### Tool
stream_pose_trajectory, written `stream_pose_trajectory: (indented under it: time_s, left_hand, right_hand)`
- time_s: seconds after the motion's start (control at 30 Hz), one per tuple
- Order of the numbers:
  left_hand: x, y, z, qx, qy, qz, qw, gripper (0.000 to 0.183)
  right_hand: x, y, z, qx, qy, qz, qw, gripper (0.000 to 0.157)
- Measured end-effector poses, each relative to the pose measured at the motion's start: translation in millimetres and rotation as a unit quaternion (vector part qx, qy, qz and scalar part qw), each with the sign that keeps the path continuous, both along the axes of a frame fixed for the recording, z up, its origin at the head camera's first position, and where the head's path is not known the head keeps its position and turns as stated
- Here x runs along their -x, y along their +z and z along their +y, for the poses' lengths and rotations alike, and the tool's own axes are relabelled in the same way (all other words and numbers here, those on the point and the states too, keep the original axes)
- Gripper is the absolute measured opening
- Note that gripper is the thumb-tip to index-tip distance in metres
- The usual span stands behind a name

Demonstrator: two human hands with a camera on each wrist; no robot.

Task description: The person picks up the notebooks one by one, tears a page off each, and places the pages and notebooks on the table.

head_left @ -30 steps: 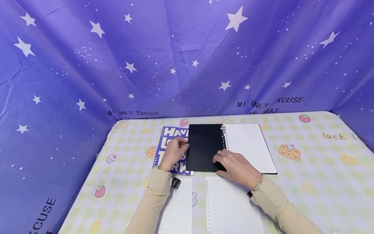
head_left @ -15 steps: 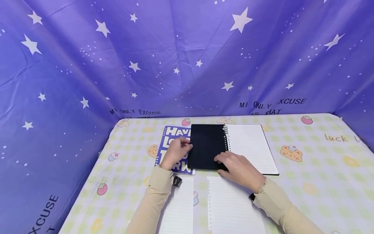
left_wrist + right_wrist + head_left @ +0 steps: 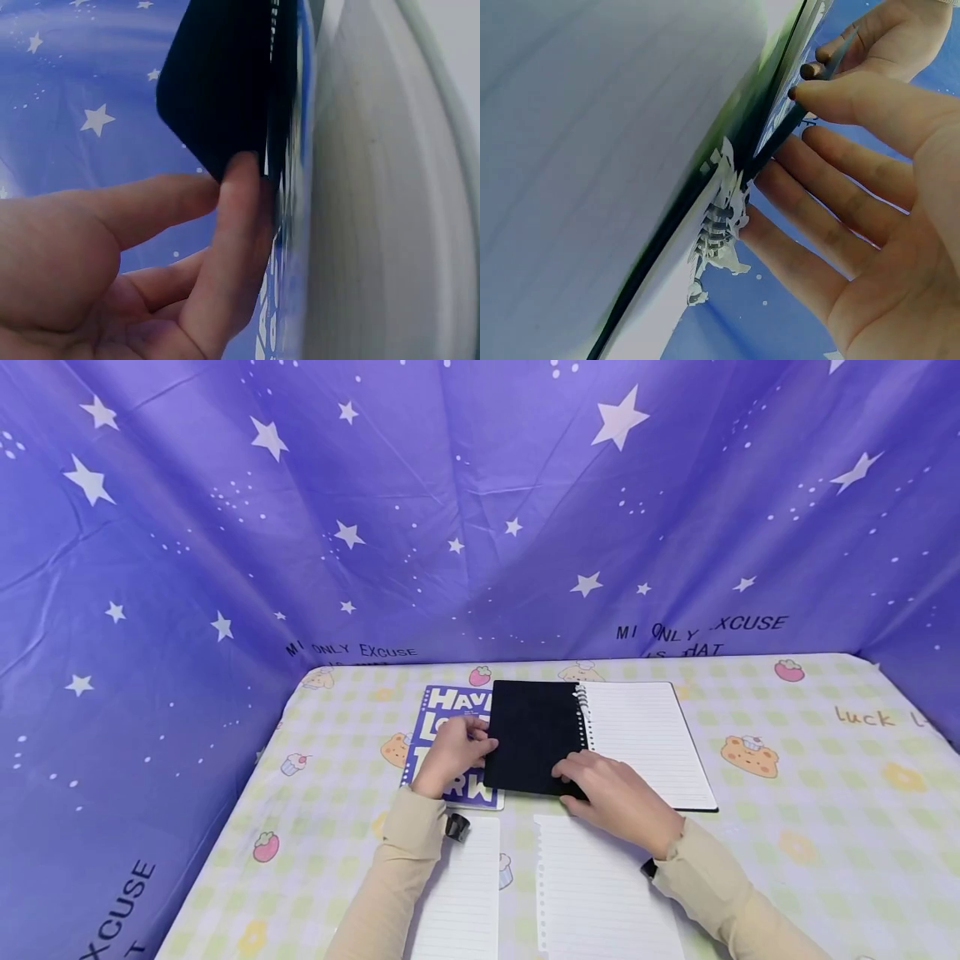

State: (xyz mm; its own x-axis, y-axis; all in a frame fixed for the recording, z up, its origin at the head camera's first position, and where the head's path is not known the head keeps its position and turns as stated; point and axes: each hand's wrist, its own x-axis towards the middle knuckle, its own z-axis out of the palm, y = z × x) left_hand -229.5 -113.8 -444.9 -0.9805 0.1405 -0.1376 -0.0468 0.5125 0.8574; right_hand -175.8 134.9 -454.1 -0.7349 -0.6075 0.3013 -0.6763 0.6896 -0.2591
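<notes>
An open spiral notebook lies near the table's far edge, with a black cover (image 3: 531,735) on its left and lined pages (image 3: 645,735) on its right. My left hand (image 3: 455,750) pinches the cover's left edge between thumb and fingers; in the left wrist view that edge stands tilted. My right hand (image 3: 618,793) holds the cover's lower edge near the binding, and the cover passes between thumb and fingers in the right wrist view. White torn paper scraps (image 3: 731,259) cling to the metal rings (image 3: 714,232). Under the left hand, a purple cover with white lettering (image 3: 468,787) lies partly hidden.
Two loose lined sheets lie nearer me: a left sheet (image 3: 465,893) partly under my left forearm and a right sheet (image 3: 592,885) with a ragged punched edge. A checked tablecloth (image 3: 840,843) covers the table. Behind hangs a purple star-printed curtain (image 3: 450,485).
The black cover's left side has risen slightly, its lower left corner lifting with my left hand. My right hand keeps its place at the binding. The head view has shifted a little.
</notes>
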Motion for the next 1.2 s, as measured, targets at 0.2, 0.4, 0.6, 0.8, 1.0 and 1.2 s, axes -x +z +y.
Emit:
stream_pose_trajectory:
  time_s: [0.2,0.4,0.6,0.8,1.0,1.2]
  left_hand:
    - [-0.5,3.2,0.6,-0.009,0.004,-0.001,1.0,0.031]
    - [-0.3,6.8,0.4,-0.031,0.008,0.005,0.9995,0.035]
    - [-0.8,10.5,0.6,-0.021,0.005,0.027,0.9994,0.037]
    - [-3.4,17.2,1.9,-0.014,-0.001,0.044,0.9989,0.04]
    - [-6.0,23.0,4.0,-0.025,0.007,0.045,0.9987,0.04]
    - [-8.7,27.0,5.4,-0.034,0.007,0.046,0.9983,0.041]
  right_hand:
    - [-1.1,-0.1,-0.6,0.0,-0.001,0.02,1.0,0.026]
    - [-1.4,0.1,-1.3,-0.005,-0.001,0.033,0.999,0.024]
    - [-1.6,-0.5,-1.4,-0.007,0.0,0.036,0.999,0.025]
    - [-1.9,-1.4,-1.9,-0.004,0.002,0.036,0.999,0.028]
    - [-2.1,-0.1,-2.6,-0.006,0.0,0.04,0.999,0.033]
    - [-2.6,0.3,-4.8,-0.002,0.003,0.04,0.999,0.035]
